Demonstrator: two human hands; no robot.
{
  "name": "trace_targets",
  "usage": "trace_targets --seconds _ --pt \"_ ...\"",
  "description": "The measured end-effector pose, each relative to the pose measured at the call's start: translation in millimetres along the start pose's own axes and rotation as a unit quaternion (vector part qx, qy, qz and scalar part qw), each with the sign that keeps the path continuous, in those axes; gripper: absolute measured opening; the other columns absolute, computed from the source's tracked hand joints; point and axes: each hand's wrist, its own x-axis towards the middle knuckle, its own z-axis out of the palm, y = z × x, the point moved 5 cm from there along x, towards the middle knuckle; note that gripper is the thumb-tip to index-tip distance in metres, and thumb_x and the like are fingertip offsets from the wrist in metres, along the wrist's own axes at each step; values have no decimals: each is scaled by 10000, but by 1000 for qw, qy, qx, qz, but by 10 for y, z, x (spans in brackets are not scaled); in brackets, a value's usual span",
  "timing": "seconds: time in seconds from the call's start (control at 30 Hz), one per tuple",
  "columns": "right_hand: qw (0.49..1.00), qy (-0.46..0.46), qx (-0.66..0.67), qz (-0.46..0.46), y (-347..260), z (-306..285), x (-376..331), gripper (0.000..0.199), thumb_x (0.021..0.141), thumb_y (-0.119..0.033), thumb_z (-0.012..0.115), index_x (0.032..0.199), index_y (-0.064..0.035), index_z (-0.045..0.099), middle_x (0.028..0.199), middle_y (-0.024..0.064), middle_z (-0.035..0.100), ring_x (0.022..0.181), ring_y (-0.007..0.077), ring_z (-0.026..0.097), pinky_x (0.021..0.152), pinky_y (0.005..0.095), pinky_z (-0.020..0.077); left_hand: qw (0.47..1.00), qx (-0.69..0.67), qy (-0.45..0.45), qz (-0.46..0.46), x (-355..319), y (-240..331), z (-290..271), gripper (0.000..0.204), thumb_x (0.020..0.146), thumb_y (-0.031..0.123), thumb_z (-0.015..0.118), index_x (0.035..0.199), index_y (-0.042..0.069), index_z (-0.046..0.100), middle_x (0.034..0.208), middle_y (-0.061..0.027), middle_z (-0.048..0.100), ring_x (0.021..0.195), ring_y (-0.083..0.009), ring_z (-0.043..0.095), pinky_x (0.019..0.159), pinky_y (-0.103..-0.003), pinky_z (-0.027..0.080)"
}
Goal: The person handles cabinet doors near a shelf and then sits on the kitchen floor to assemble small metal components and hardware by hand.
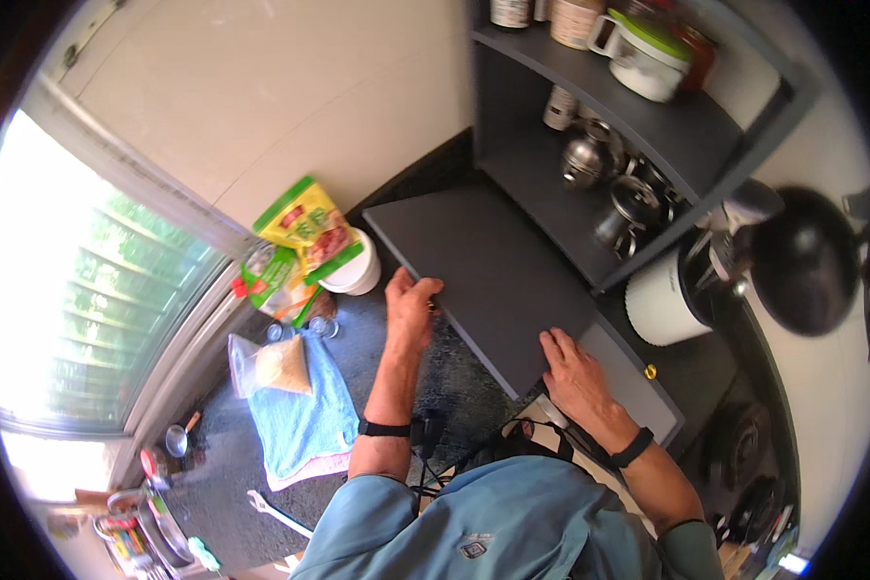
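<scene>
A flat dark grey board [498, 280] lies at a slant in front of me, beside the open shelf unit. My left hand [412, 307] is closed round its left edge, with the thumb on top and the fingers partly hidden beneath. At its near right side my right hand [578, 377] has its fingers together over the top and the thumb by the edge. A lighter grey panel [638, 380] sits under and beside the right hand, with a small yellow round piece [651, 371] on it.
The shelf unit [638, 116] holds jars and metal pots. A white ribbed container [659, 304] with utensils and a hanging black wok [804, 261] are right. Left are a white tub [356, 271], food packets [304, 227], a blue towel [304, 411] and a wrench [278, 512].
</scene>
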Motion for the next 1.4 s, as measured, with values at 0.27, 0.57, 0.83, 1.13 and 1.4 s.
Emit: trace_targets --seconds 0.27,0.57,0.83,1.13,1.4 --pt "998 56 14 30 276 108 -315 458 871 -138 608 1282 7 470 1269 223 503 1070 388 568 859 435 524 994 -101 -34 14 30 -184 -177 324 782 11 554 1105 -16 545 965 -79 629 791 -175 623 573 -276 511" --pt "994 9 23 103 717 239 -908 417 841 -127 622 1218 18 522 1137 191 568 975 366 581 823 436 510 975 190 -13 -114 17 -387 -520 318 883 136 573 1169 -3 550 974 -86 647 772 -193 646 589 -307 535" --pt "975 25 -42 218 1049 214 -1856 412 823 -151 654 1187 9 549 1152 175 557 1018 348 560 864 431 493 988 139 -13 -65 4 -157 -249 254 842 72 609 1084 -1 582 913 -72 650 706 -157 634 456 -247 493" --pt "965 40 -7 260 1215 437 -2567 469 787 -202 700 1191 -28 537 1221 175 530 1137 345 506 932 438 459 984 138 24 -109 -410 -784 -641 213 842 53 609 1042 -13 579 886 -75 627 688 -170 615 527 -306 535" --pt "976 9 -51 211 1156 417 -2837 690 755 -303 763 1337 -79 468 1428 201 353 1317 417 328 1083 513 291 987 103 76 -101 -774 -988 -542 187 837 21 611 1001 -59 572 864 -123 624 659 -225 633 412 -306 541"
